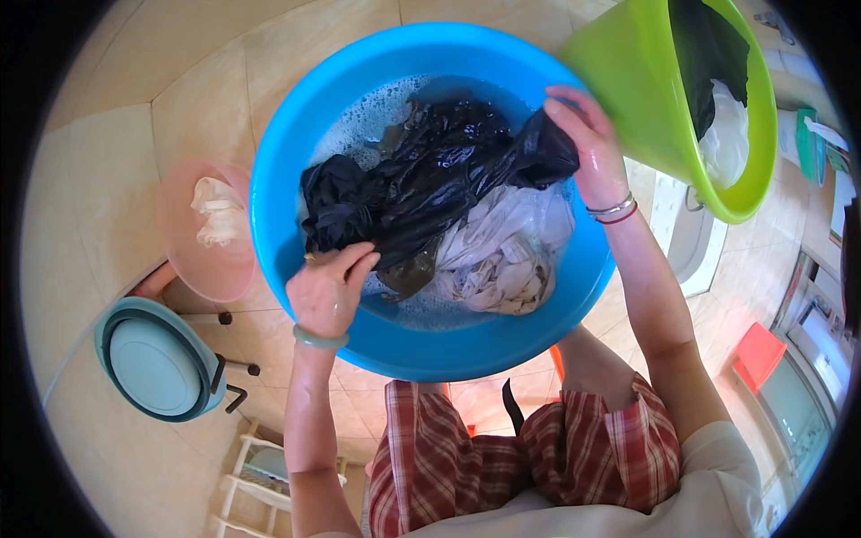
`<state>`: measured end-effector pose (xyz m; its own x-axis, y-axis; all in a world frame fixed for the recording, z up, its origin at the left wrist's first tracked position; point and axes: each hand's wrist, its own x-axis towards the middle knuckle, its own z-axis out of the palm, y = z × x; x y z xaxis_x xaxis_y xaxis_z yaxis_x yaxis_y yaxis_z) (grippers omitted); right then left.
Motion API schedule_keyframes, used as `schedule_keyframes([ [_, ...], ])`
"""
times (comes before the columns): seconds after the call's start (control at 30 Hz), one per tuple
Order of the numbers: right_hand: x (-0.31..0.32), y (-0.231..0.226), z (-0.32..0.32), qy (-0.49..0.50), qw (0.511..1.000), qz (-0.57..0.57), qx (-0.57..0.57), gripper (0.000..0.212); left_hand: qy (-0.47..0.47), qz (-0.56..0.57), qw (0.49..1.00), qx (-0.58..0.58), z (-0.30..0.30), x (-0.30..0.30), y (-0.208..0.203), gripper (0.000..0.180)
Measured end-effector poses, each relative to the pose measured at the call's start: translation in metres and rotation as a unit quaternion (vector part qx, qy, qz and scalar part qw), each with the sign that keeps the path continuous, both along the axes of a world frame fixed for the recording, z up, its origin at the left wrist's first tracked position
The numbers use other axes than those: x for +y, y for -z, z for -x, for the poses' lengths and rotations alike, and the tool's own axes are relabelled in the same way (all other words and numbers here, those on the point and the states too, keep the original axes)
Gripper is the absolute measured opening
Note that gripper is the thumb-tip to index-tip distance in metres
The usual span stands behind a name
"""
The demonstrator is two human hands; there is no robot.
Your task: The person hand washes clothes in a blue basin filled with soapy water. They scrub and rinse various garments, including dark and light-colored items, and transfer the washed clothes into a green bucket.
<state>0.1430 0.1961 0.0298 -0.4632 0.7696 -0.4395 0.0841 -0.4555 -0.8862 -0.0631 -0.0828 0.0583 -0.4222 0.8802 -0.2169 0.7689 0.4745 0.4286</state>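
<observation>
Grip check: how open, holding what?

Left hand (325,285), left of centre: mostly closed, thumb and fingers pinching the lower edge of the black cloth (439,152); exact contact partly hidden. Right hand (589,148), upper right of centre: half open, curled at the cloth's bunched end.

Where's that cloth sitting?

Mid-frame, inside the blue basin (448,363), wet, stretched between both hands, partly in sudsy water (368,117).

Anything in the way?

Pale cloth (511,229) crowds its lower right side, same basin. Lime-green bucket (619,81) just beside the right hand, upper right, white fabric (725,139) inside.

Rest?

Pink basin (215,276) at left, cream cloth (217,211) in it. Round teal tub (154,366), lower left.
</observation>
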Motion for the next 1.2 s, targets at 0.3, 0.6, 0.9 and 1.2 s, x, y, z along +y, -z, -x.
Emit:
schedule_keyframes([
  [0.3,-0.037,0.043,0.013,-0.344,0.751,-0.505,-0.248,0.066,-0.124,-0.385,0.683,-0.608,0.014,0.031,-0.057,0.023],
  [0.6,-0.081,-0.016,0.063,-0.28,0.91,-0.305,-0.018,0.066,-0.394,-0.318,0.518,-0.69,-0.027,0.106,0.055,0.077],
  [0.9,-0.137,-0.038,0.077,-0.277,0.764,-0.583,0.002,0.017,-0.278,-0.243,0.391,-0.843,-0.016,0.103,0.057,0.063],
  [1.2,-0.066,0.052,0.081,-0.192,0.836,-0.476,-0.196,0.021,-0.565,-0.222,0.493,-0.623,-0.076,0.112,0.053,0.036],
])
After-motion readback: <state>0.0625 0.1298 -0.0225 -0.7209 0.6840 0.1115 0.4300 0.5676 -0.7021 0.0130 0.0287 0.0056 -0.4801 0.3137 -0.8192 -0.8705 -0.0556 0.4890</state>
